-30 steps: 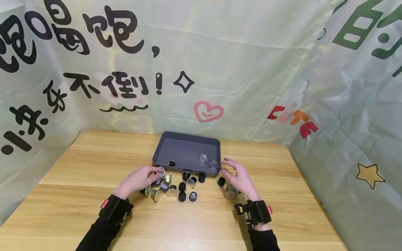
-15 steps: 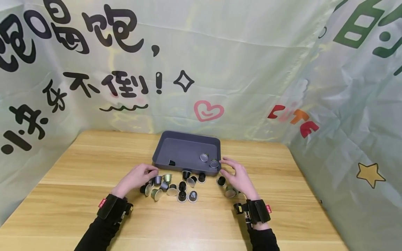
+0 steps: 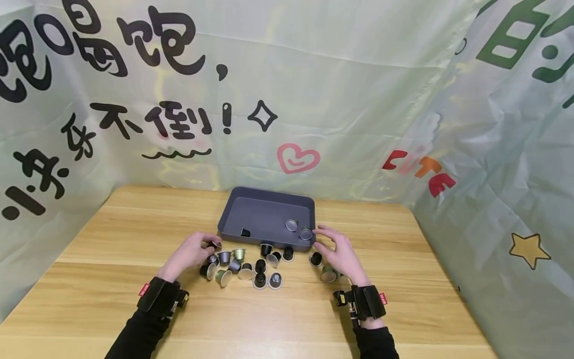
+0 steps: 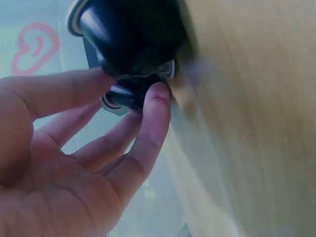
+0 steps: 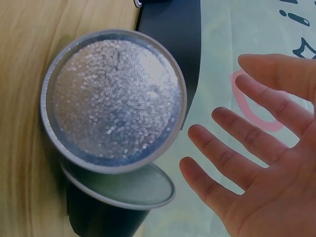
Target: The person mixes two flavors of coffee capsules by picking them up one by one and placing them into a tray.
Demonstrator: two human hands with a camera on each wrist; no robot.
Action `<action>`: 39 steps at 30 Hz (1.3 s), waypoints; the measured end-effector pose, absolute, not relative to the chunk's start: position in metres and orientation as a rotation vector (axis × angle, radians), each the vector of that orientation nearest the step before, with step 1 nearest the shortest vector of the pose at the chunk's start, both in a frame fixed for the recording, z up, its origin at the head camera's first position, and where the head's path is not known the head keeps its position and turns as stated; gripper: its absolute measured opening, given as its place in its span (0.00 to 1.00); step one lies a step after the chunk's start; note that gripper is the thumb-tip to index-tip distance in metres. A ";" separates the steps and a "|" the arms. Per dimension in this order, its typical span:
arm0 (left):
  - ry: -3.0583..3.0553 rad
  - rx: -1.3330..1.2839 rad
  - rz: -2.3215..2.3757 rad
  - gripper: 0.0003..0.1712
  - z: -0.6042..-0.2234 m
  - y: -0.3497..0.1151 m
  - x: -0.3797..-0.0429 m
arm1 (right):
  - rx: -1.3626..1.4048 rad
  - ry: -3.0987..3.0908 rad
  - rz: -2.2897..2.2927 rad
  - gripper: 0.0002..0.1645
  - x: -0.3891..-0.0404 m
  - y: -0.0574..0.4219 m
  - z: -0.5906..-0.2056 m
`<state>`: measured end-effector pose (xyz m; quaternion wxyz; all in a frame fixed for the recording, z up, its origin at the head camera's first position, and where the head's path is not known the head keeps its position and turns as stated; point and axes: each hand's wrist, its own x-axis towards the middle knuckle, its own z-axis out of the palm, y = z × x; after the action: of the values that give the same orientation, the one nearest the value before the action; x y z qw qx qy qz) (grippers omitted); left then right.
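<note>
My left hand point(image 3: 190, 255) is by the tray's front left corner. It pinches a dark coffee capsule point(image 4: 129, 94) between thumb and fingertips, partly covered by the fingers. Another dark capsule point(image 4: 133, 34) looms close to the left wrist camera. Beside the tray's front right corner, my right hand point(image 3: 342, 255) has its fingers spread and holds nothing. A capsule with a silver foil lid point(image 5: 116, 101) and a darker one point(image 5: 111, 210) are near it in the right wrist view. Several loose capsules, such as a light green one point(image 3: 239, 255), lie between the hands.
A dark grey tray point(image 3: 264, 212) stands at the back of the wooden table point(image 3: 287, 319), with a black capsule point(image 3: 245, 233) and two silver-lidded capsules point(image 3: 291, 225) in it. A printed cloth point(image 3: 358, 124) hangs behind and along the sides.
My left hand has drawn back to the left with the capsule, away from the tray's front left corner. The right hand has stayed nearly still.
</note>
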<state>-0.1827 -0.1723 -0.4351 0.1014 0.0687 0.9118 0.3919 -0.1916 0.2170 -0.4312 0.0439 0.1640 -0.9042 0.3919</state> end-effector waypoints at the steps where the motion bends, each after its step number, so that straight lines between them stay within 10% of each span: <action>1: 2.690 0.186 1.166 0.21 -0.435 -0.173 -0.183 | 0.505 -2.762 1.199 0.23 -0.191 0.217 -0.431; 39: 2.988 0.267 1.214 0.25 -0.428 -0.180 -0.179 | 0.536 -2.731 1.163 0.22 -0.191 0.215 -0.433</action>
<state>-0.1788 -0.1798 -0.4281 -0.0473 0.0824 0.9223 0.3747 -0.1910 0.2148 -0.4330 0.0626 0.1773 -0.9036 0.3848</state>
